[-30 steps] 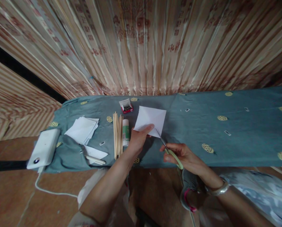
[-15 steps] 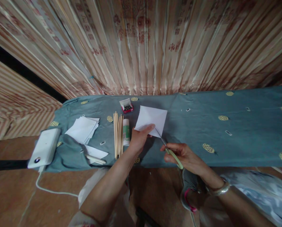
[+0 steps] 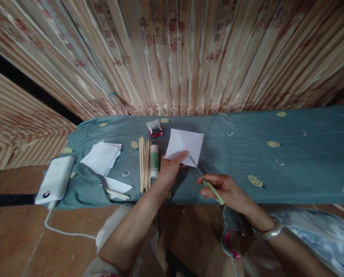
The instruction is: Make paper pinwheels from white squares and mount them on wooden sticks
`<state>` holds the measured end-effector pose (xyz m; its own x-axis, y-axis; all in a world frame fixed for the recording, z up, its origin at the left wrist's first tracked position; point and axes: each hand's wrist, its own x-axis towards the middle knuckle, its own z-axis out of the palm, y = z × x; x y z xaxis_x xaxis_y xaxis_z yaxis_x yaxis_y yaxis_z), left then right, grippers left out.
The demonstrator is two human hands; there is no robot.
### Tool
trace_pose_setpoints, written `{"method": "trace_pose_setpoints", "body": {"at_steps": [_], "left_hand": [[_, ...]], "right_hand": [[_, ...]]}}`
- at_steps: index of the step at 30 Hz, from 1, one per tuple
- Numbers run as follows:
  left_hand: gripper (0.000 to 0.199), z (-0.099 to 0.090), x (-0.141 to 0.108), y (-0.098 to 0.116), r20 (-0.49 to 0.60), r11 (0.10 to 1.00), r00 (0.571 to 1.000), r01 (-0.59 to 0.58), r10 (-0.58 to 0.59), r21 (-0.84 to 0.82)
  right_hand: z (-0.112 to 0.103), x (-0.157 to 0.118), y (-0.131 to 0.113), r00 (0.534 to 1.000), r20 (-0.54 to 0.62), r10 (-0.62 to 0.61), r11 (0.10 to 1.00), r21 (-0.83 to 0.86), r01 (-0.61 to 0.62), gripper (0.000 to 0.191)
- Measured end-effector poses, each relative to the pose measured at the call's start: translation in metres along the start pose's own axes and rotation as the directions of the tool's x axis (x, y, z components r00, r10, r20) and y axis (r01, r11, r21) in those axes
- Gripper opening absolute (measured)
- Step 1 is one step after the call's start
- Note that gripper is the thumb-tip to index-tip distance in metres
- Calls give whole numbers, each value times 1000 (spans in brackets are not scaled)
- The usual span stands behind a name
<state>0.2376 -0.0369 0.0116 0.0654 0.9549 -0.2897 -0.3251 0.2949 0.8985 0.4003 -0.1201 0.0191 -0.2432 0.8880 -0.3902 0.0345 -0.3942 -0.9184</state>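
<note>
My left hand [image 3: 172,164] grips a square sheet of white paper [image 3: 185,141] by its near edge, thumb on top and fingers underneath. Faint crease lines cross the sheet. My right hand [image 3: 220,187] is closed on light green-handled scissors [image 3: 213,192], whose blades reach the paper's near right corner, close to my left thumb. Part of the blades is hidden by the paper. Left of the sheet lie a bundle of thin wooden sticks [image 3: 144,163] and a white and green glue stick [image 3: 154,161]. Behind them sits an open small red box [image 3: 156,131] with dark little pieces inside.
A stack of white paper squares [image 3: 101,157] lies on the left of the cloth-covered table [image 3: 241,154]. Near it are a loose paper piece [image 3: 118,185] and a white pen-like object [image 3: 117,193]. A white power bank [image 3: 55,180] with a cable rests at the left edge. A pleated curtain [image 3: 186,57] hangs behind.
The view has shifted very slightly. Both hands, the paper and the scissors stay almost in the same place, with the blades still at the paper's near right corner.
</note>
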Motion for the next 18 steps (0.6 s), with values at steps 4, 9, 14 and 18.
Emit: {"method": "trace_pose_setpoints", "body": {"at_steps": [4, 9, 14, 18], "left_hand": [[31, 0, 0, 0, 2, 1000, 1000, 1, -1, -6], [30, 0, 0, 2, 7, 999, 1000, 4, -4, -36], [25, 1, -3, 7, 8, 997, 998, 56, -56, -49], [26, 1, -6, 8, 13, 998, 998, 54, -54, -11]], "right_hand": [[0, 1, 0, 1000, -5, 14, 1000, 13, -14, 42], [0, 1, -1, 999, -32, 43, 999, 22, -42, 46], [-3, 2, 3, 997, -50, 52, 999, 1, -52, 49], [-3, 3, 4, 998, -38, 59, 998, 2, -59, 50]]}}
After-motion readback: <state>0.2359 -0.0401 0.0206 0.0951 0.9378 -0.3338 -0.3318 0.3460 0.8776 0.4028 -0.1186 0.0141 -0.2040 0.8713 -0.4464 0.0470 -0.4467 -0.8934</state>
